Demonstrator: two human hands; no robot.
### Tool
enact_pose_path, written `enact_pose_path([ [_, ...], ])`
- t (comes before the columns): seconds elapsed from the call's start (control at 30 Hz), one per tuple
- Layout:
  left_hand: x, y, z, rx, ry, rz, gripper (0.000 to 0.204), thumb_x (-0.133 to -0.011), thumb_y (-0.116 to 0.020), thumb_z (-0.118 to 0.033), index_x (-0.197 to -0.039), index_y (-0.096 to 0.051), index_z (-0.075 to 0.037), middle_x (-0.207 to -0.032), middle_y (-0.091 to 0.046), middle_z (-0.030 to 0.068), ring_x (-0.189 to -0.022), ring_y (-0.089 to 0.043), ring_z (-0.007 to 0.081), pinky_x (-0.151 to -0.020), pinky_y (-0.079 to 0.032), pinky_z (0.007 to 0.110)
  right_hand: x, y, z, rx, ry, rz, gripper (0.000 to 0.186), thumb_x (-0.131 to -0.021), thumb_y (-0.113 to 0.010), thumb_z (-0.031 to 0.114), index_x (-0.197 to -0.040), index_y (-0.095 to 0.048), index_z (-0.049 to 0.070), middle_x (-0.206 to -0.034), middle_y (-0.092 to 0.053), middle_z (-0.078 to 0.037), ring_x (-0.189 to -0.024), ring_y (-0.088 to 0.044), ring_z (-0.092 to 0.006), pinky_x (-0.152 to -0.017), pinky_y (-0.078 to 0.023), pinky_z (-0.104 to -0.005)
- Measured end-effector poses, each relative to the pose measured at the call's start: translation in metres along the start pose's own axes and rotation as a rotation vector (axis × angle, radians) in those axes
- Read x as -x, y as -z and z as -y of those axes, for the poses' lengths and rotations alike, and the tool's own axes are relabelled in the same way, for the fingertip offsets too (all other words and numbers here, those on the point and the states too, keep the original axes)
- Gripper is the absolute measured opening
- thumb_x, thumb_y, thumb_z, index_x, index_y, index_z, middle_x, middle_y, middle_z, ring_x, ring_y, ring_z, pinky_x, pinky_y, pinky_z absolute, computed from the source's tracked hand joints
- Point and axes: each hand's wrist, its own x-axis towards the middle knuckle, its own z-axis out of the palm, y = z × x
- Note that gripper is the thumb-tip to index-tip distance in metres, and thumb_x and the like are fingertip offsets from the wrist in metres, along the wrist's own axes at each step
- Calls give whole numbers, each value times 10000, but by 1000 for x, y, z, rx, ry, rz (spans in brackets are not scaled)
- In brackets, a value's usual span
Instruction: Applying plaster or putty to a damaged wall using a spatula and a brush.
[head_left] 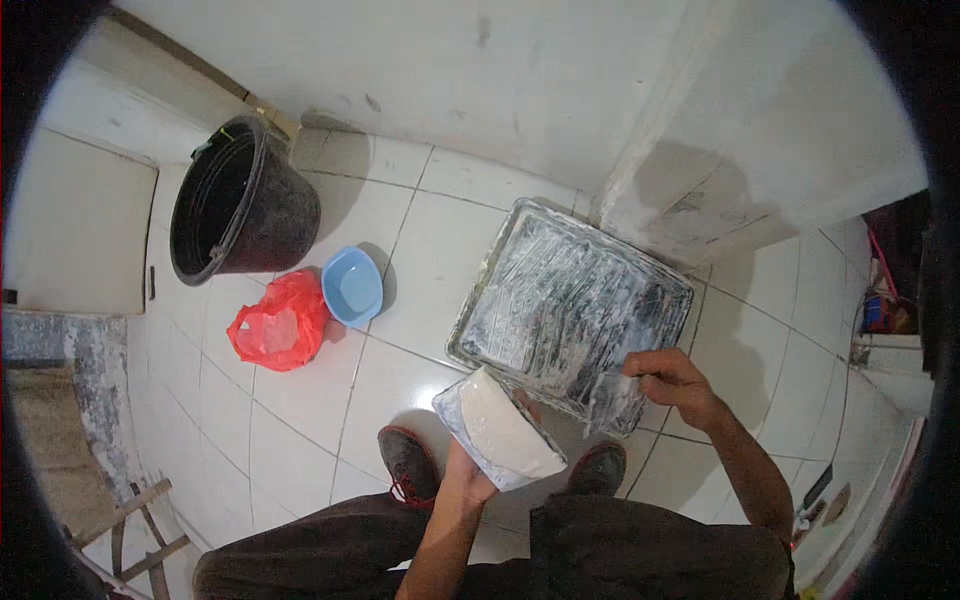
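Note:
My left hand (470, 472) holds a rectangular board (500, 435) loaded with a smooth slab of cream-white paste, its fingers largely hidden beneath it. My right hand (668, 382) grips a scraper (610, 395) smeared with pale paste, over the lower right part of a dark square tray (545, 290). The tray lies on the tiled floor and is streaked all over with white residue. The board is just in front of the tray's near left corner, to the left of the scraper.
A black bucket (270, 210), a blue basin (352, 295) and a red plastic bag (290, 340) sit at left. Walls (500, 70) border the back and right. My shoes (405, 460) flank the board. A wooden frame (130, 530) stands lower left, clutter (890, 290) at far right.

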Motion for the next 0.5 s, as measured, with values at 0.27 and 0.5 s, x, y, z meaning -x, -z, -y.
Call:
enact_pose_path([
  [0.27, 5, -5, 11, -456, -86, -348, 406, -965, -463, -384, -1219, -537, -77, -1144, -612, 122, -1010, -627, 244, -854, -540, 448, -26, -39, -8, -56, 40, 4, 549, -877, -537, 524, -837, -585, -22, -709, -542, -16, -605, -480, -128, -561, -393, -289],
  [0.5, 12, -2, 12, -401, -75, -329, 433, -947, -478, -410, -1265, -509, -117, -1206, -559, 174, -1023, -592, 396, -798, -517, 603, -22, -43, -41, -45, 148, 13, 407, -921, -550, 378, -811, -593, -12, -684, -551, -40, -612, -497, -117, -572, -408, -292],
])
